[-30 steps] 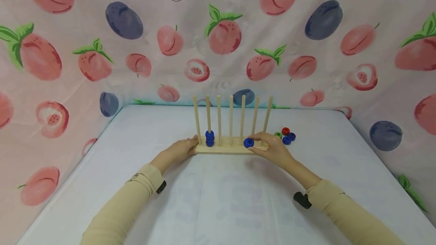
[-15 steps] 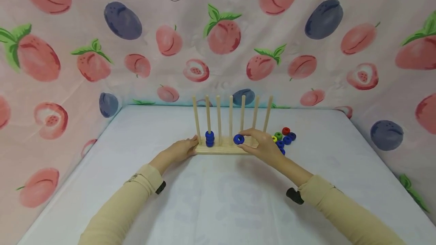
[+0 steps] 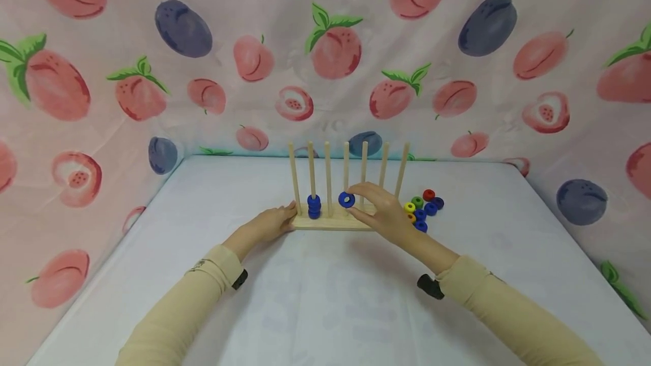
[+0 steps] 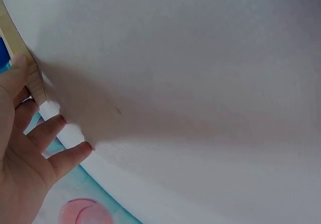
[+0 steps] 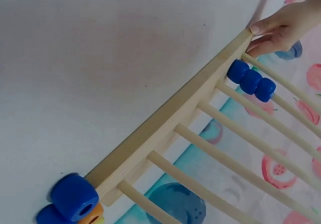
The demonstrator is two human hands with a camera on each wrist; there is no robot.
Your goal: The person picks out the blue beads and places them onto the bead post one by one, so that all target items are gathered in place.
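Pinching a blue bead (image 3: 341, 200) by its rim, the right hand (image 3: 382, 213) is before the middle peg (image 3: 346, 166) of the wooden rack (image 3: 330, 223), whose left end the left hand (image 3: 272, 223) grips. The bead seems light, hard, perhaps slippery; its outer rim should suit fingertips well.

The pinched blue bead (image 3: 341, 200) has been carried nearer the left hand (image 3: 269, 223) and raised by the right hand (image 3: 382, 212), beside which 1 yellow bead (image 3: 409, 207), 1 orange bead (image 3: 411, 217) and 2 blue beads (image 3: 421, 226) were uncovered.
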